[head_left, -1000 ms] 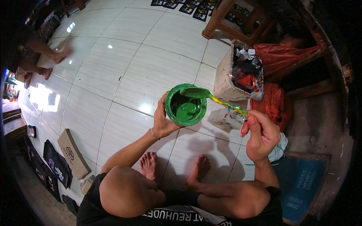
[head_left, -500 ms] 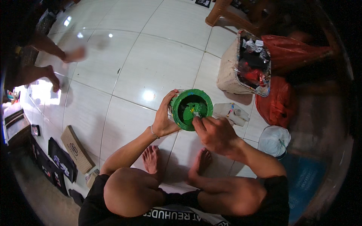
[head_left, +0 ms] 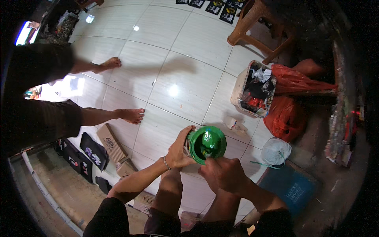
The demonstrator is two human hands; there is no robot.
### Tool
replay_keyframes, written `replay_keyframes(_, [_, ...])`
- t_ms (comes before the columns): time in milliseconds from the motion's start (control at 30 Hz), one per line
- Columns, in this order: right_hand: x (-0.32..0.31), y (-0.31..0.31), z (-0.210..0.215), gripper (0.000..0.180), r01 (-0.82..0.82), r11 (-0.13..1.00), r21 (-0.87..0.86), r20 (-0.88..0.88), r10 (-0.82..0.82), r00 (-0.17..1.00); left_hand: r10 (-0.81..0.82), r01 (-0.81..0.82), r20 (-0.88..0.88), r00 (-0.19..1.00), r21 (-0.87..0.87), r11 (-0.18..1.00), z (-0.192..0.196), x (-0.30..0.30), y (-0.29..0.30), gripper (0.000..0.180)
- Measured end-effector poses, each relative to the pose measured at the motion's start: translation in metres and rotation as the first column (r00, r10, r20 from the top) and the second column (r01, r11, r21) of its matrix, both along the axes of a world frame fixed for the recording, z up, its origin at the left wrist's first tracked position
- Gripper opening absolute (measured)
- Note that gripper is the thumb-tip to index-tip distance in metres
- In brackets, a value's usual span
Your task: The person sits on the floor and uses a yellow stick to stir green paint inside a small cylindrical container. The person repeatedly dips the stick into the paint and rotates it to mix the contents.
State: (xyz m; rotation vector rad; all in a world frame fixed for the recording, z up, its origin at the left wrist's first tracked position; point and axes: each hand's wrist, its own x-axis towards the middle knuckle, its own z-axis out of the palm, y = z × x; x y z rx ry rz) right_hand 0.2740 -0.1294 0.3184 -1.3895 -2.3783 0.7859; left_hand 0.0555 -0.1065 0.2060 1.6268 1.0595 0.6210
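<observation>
My left hand (head_left: 180,151) is wrapped round the side of a round tub (head_left: 222,141) with a thick, green-smeared rim. Inside, glossy green paint (head_left: 211,139) shows against the darker inner wall. My right hand (head_left: 226,173) is closed at the near edge of the opening, its fingers pinched on a slim paint-smeared tool (head_left: 207,153). Only the tool's lower end shows, dipping into the paint; my fingers hide the rest. The tub is held above the tiled floor, its mouth facing up.
A rubbish-filled bin (head_left: 241,85) stands ahead right, beside red plastic bags (head_left: 286,118) and a white bag (head_left: 275,152). A brown stool (head_left: 256,29) is beyond. Another person's bare foot (head_left: 134,115) is at left, near dark printed cloth pieces (head_left: 94,151) and cardboard (head_left: 112,143).
My view has shifted as I rise from a squat; the tub appears lower and slightly right. My hands keep hold of tub and tool. The other person appears closer, at left.
</observation>
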Motion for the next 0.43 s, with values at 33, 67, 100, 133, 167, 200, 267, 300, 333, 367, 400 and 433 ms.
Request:
replay_keyframes(33, [0.001,0.004,0.022,0.028,0.022,1.000,0.013,-0.017,-0.022,1.000,0.002,-0.002,0.009,1.000,-0.020,1.000,0.025,0.001,0.000,0.117])
replay_keyframes(67, [0.004,0.006,0.043,0.029,0.045,0.999,0.028,-0.030,-0.044,0.999,0.003,-0.003,0.003,1.000,0.000,1.000,0.052,0.003,0.001,0.118])
replay_keyframes(100, [0.007,0.007,0.066,0.029,0.070,0.997,0.039,-0.042,-0.068,0.997,0.002,-0.002,-0.001,1.000,0.017,1.000,0.080,0.005,0.002,0.120])
replay_keyframes(133, [0.011,0.010,0.090,0.030,0.067,0.995,0.079,-0.025,-0.065,0.998,-0.002,0.002,-0.005,1.000,0.031,1.000,0.105,0.007,0.002,0.121])
replay_keyframes(167, [0.015,0.014,0.115,0.031,0.052,0.992,0.114,-0.014,-0.051,0.999,0.031,-0.031,0.003,1.000,0.077,0.997,0.127,0.010,-0.007,0.123])
replay_keyframes(200, [0.019,0.017,0.139,0.032,0.041,0.989,0.145,-0.002,-0.041,0.999,0.024,-0.022,-0.015,1.000,0.127,0.992,0.146,0.012,-0.007,0.123])
replay_keyframes(267, [0.025,0.014,0.182,0.032,-0.016,0.992,0.124,0.045,0.010,0.999,0.003,0.005,-0.037,0.999,0.217,0.976,0.187,0.023,0.006,0.123])
replay_keyframes(300, [0.029,0.009,0.204,0.032,-0.040,0.993,0.109,0.076,0.032,0.997,0.025,-0.017,-0.045,0.999,0.165,0.986,0.212,0.029,0.004,0.120])
replay_keyframes(333, [0.032,-0.001,0.227,0.032,-0.041,0.995,0.087,0.067,0.035,0.997,0.012,-0.009,-0.022,1.000,0.151,0.988,0.230,0.035,-0.003,0.119])
replay_keyframes(367, [0.033,-0.016,0.254,0.031,-0.081,0.993,0.084,0.026,0.079,0.997,0.042,-0.037,-0.030,0.999,0.156,0.987,0.258,0.034,-0.020,0.118])
replay_keyframes(400, [0.037,-0.025,0.276,0.030,-0.094,0.991,0.093,0.011,0.093,0.996,0.043,-0.040,-0.014,0.999,0.173,0.984,0.275,0.038,-0.025,0.117])
replay_keyframes(433, [0.041,-0.035,0.296,0.024,-0.051,0.998,0.049,-0.017,0.052,0.999,0.004,-0.001,-0.018,1.000,0.166,0.986,0.290,0.043,-0.033,0.115])
